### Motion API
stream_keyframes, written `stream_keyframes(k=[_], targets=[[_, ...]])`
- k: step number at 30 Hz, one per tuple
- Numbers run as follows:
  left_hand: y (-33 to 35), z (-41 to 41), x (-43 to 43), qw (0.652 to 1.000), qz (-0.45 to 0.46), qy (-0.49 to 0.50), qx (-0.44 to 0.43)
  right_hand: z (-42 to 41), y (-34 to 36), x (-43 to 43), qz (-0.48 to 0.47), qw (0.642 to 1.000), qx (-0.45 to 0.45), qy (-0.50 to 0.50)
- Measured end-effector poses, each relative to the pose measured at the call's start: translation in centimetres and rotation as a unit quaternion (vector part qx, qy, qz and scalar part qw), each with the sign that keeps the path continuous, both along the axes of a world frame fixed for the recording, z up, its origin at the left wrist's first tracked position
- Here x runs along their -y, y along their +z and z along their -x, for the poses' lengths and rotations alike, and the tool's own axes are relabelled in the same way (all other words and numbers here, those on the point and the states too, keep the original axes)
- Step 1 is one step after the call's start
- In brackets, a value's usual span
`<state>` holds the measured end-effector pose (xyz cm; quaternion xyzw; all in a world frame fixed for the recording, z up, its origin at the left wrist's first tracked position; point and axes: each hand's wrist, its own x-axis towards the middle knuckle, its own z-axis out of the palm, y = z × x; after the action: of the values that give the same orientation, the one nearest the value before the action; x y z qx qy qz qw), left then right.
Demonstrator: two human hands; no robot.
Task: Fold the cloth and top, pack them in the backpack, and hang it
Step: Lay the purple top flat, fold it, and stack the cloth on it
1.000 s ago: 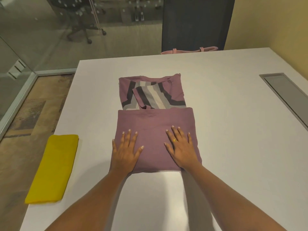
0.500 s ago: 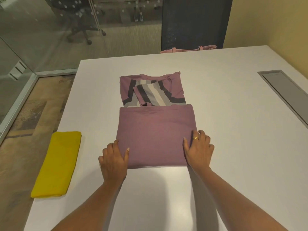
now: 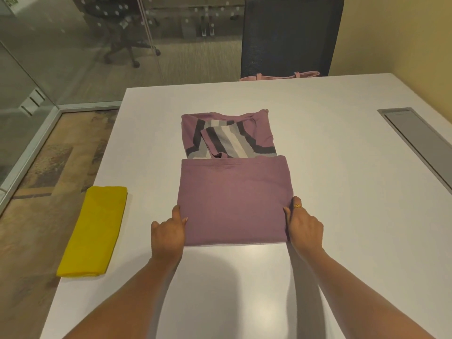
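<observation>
From the head view, the left hand (image 3: 168,234) pinches the left edge of the half-folded purple top (image 3: 232,199), with the thumb on the fabric and the fingers curled close together. The right hand (image 3: 304,228) pinches the right edge in the same way. The top lies on the white table (image 3: 342,192). The folded yellow cloth (image 3: 94,231) lies near the table's left edge.

Mauve top (image 3: 234,201): soft matt cloth, striped panel equally dull. Thin yellow cloth (image 3: 95,231): matt, fine weave. White worktop (image 3: 342,216): smooth, soft sheen near me. Inset hatch (image 3: 415,143): brushed grey metal. Dark chair back (image 3: 291,35): mesh fabric. Small ring (image 3: 297,206) on my right hand (image 3: 303,226): shiny gold metal.
</observation>
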<state>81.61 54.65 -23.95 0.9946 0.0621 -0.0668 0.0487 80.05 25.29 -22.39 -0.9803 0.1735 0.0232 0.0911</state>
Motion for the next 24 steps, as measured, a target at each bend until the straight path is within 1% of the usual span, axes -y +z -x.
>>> stream_keyframes(k=[1, 3, 5, 6, 8, 9, 11, 12, 14, 15, 17, 19, 24], targets=[[0.2, 0.1, 0.1, 1.0, -0.028, 0.001, 0.009, -0.1, 0.1, -0.2, 0.003, 1.0, 0.015, -0.005], [0.5, 0.3, 0.5, 0.995, -0.063, -0.006, 0.076, -0.5, 0.0, -0.9, 0.029, 0.997, 0.072, 0.003], [0.5, -0.1, 0.9, 0.989, -0.05, -0.015, 0.139, -1.2, 0.2, -1.6, 0.084, 0.988, 0.128, 0.018], [0.5, -0.5, 1.3, 0.987, -0.031, -0.032, 0.153, -1.5, 0.5, -2.0, 0.092, 0.984, 0.148, 0.031], [0.7, -1.1, 2.5, 0.98, -0.007, -0.083, 0.183, -2.4, 0.8, -3.0, 0.07, 0.981, 0.164, 0.077], [0.9, -1.3, 3.2, 0.98, 0.002, -0.111, 0.164, -2.7, 0.7, -3.6, 0.057, 0.981, 0.151, 0.109], [0.9, -1.6, 4.5, 0.984, 0.001, -0.157, 0.09, -3.3, 0.2, -4.9, 0.04, 0.979, 0.091, 0.181], [0.6, -1.7, 4.8, 0.984, -0.004, -0.169, 0.049, -3.5, -0.2, -5.4, 0.029, 0.976, 0.058, 0.209], [-0.4, -1.9, 4.8, 0.984, 0.004, -0.176, 0.002, -3.6, -1.4, -5.6, 0.005, 0.971, -0.002, 0.239], [-0.8, -1.8, 4.5, 0.983, 0.021, -0.18, 0.003, -3.5, -2.0, -5.5, -0.004, 0.971, -0.018, 0.24], [-1.1, -1.6, 4.0, 0.98, 0.002, -0.195, 0.028, -3.3, -2.6, -5.1, -0.014, 0.971, -0.025, 0.236], [-1.4, -1.3, 3.5, 0.98, -0.019, -0.194, 0.032, -3.3, -2.8, -4.9, -0.02, 0.97, -0.027, 0.239], [-1.5, 0.1, 3.1, 0.983, -0.011, -0.182, 0.031, -2.6, -2.5, -4.9, -0.026, 0.969, -0.029, 0.246]])
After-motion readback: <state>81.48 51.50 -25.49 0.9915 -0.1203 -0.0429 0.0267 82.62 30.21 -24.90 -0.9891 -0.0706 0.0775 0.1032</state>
